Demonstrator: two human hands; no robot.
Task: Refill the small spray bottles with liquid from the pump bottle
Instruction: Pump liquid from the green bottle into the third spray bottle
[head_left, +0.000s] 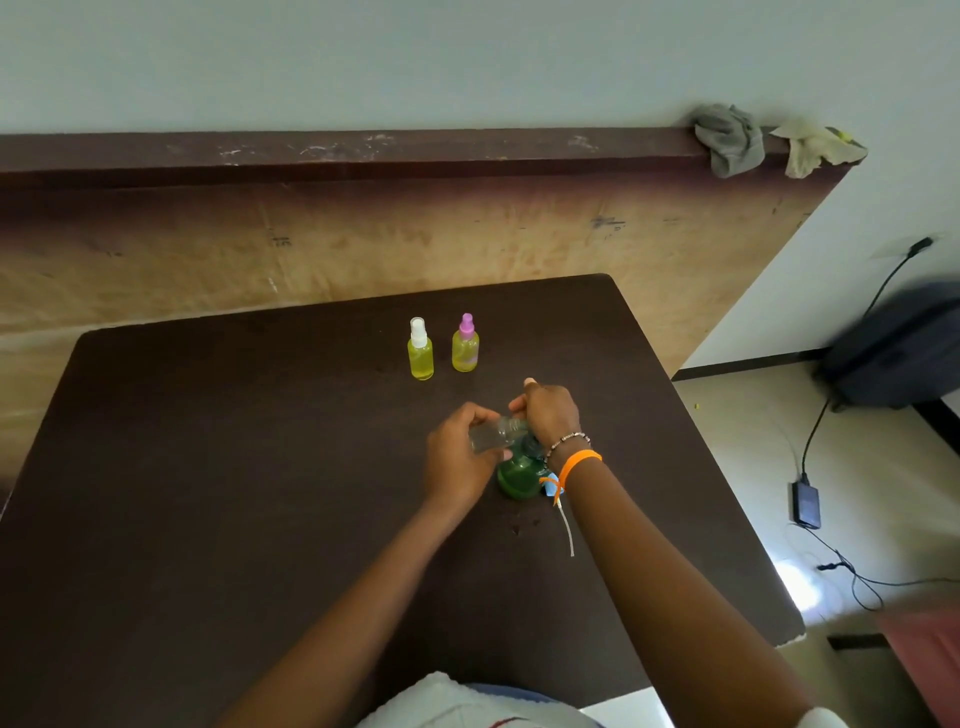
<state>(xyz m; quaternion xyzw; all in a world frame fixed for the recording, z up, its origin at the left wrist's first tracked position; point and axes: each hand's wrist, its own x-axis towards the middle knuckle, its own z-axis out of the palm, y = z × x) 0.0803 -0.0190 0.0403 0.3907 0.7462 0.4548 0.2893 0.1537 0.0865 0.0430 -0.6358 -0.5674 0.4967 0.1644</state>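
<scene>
A green pump bottle stands on the dark table near its middle. My right hand grips the pump head on top of it. My left hand holds a small clear spray bottle without its cap, tilted with its open neck toward the pump's nozzle. Farther back stand two small spray bottles filled with yellow liquid, one with a white cap and one with a pink cap. A loose sprayer top with a thin dip tube lies by my right wrist.
The table's right edge drops to a tiled floor with a power adapter, cables and a dark bag. A wooden panel runs behind the table, with two rags on its top edge.
</scene>
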